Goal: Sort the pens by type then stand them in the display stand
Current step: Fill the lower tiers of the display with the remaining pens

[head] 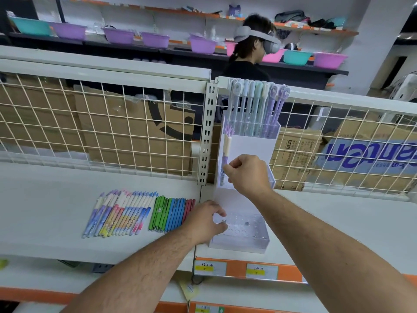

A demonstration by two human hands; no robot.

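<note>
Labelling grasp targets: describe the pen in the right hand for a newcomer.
Find the white display stand beside the shelf's centre post. At its left edge the right hand pinches a purple pen, the only one standing alone below the top row.

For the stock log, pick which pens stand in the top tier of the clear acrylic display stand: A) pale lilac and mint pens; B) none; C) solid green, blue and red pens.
A: pale lilac and mint pens stand upright in the clear acrylic display stand's top tier; the green, blue and red pens lie flat on the white shelf.
</note>
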